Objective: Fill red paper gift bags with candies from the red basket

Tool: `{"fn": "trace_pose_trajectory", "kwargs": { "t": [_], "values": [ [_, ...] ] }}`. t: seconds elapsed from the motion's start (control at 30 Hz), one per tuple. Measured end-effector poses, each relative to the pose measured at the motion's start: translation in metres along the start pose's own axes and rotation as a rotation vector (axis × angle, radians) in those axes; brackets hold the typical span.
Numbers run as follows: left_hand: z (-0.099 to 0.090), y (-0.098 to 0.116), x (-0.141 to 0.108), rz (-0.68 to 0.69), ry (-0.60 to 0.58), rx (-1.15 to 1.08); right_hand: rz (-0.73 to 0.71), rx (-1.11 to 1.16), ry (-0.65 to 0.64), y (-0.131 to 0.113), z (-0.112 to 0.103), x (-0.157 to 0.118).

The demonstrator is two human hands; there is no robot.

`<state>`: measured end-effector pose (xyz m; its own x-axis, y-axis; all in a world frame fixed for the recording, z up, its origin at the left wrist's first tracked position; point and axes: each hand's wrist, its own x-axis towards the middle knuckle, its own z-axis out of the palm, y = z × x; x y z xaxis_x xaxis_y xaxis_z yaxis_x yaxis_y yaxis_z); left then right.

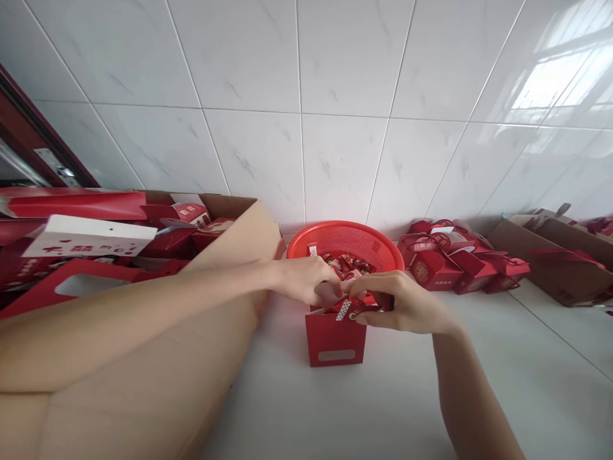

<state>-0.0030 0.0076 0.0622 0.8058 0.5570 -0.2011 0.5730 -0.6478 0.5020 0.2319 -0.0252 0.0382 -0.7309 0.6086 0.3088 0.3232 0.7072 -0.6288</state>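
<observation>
A red paper box (336, 342) stands upright in front of a red plastic basket (347, 231) that holds wrapped red candies (347, 263). Over the box's top, my left hand (309, 280) is closed, its fingertips pinching something hidden beside the other hand. My right hand (402, 303) curls its fingers around a red packet (354, 309) with a dotted white strip, at the box's upper edge. The fingertips of both hands meet above the box, and its opening is partly covered by them.
At the left, a large cardboard carton (225, 332) holds red boxes and bags. Small red gift boxes (438, 269) are piled right of the basket. Another cardboard box (550, 265) is at the far right. A tiled wall (253, 147) rises behind.
</observation>
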Motion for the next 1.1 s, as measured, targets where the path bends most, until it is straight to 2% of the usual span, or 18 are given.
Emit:
{"fn": "trace_pose_trajectory", "kwargs": {
  "t": [0.17,0.23,0.47,0.7,0.83,0.97,1.1],
  "values": [
    [0.0,-0.002,0.0,-0.002,0.04,-0.001,0.111,0.159,0.189,0.005,-0.003,-0.002],
    [-0.001,-0.003,0.0,-0.022,0.036,-0.02,0.134,0.168,0.215,0.007,-0.003,-0.003],
    [-0.008,-0.009,0.002,-0.105,-0.058,-0.102,0.07,0.058,0.149,0.006,0.007,0.004],
    [-0.008,-0.009,0.001,-0.047,-0.043,-0.103,-0.016,0.017,0.096,0.006,0.011,0.009],
    [-0.008,-0.008,0.001,-0.046,-0.054,-0.118,0.036,0.068,0.07,0.006,0.008,0.007],
    [-0.007,-0.007,0.002,-0.075,-0.029,-0.073,0.099,0.176,0.196,0.004,0.006,0.005],
    [-0.006,-0.003,0.001,-0.062,0.019,-0.046,0.066,0.198,0.326,0.002,0.007,0.005]
  ]
}}
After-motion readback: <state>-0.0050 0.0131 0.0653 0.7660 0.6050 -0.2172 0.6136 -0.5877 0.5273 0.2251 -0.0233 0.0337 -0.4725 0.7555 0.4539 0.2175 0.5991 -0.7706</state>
